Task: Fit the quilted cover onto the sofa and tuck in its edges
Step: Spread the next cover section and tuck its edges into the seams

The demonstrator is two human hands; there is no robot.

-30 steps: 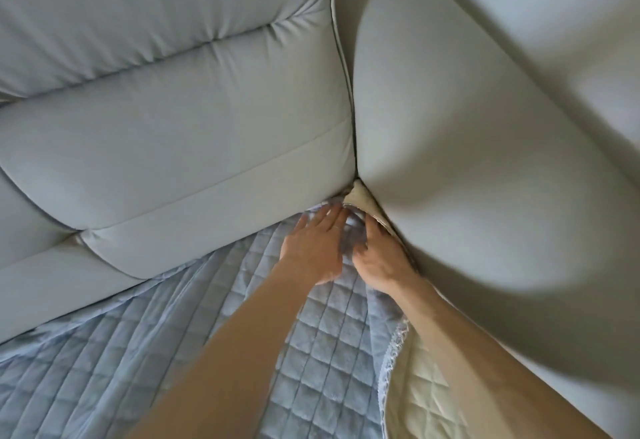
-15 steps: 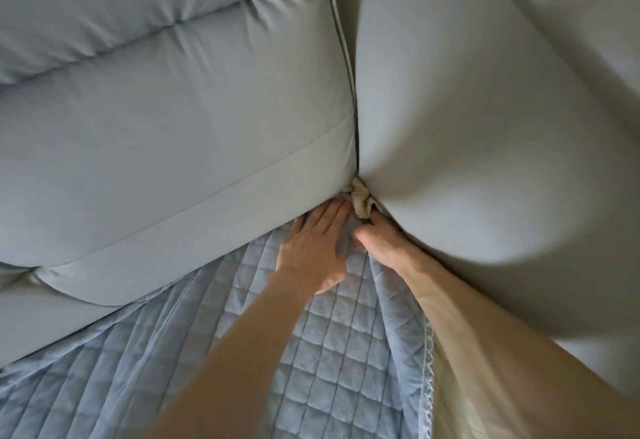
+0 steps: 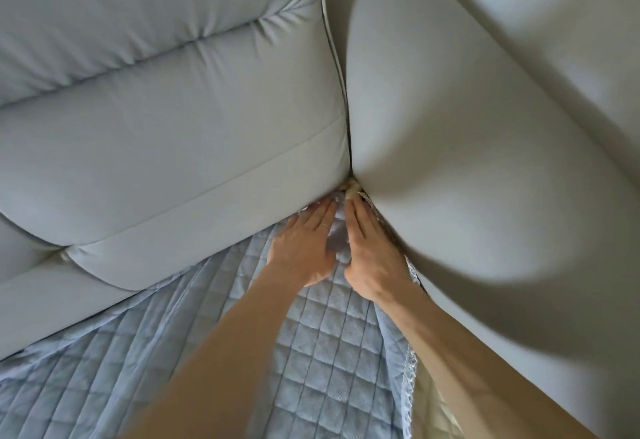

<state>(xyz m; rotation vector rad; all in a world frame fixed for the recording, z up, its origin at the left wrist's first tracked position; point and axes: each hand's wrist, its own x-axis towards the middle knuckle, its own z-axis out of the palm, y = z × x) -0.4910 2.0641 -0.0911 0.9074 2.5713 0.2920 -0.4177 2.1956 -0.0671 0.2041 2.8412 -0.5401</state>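
Observation:
A blue quilted cover (image 3: pixel 322 352) lies over the seat of a light grey sofa (image 3: pixel 173 147). Its corner, with the cream underside showing (image 3: pixel 352 192), is bunched in the crevice where the back cushion meets the armrest (image 3: pixel 467 168). My left hand (image 3: pixel 304 244) lies flat on the cover, straight fingers pressing toward the crevice. Beside it my right hand (image 3: pixel 370 251) pushes with straight fingers along the armrest's base into the same corner. A lace-trimmed edge (image 3: pixel 410 369) of the cover runs along the armrest, under my right forearm.
The back cushion's lower edge overhangs the cover at the left. The armrest bulges over the seat at the right. A cream quilted underside (image 3: pixel 436 404) shows at the bottom right beside the lace edge.
Both hands have slid deeper toward the corner. The cream corner of the cover, which stood up and was visible, is now mostly pushed into the crevice.

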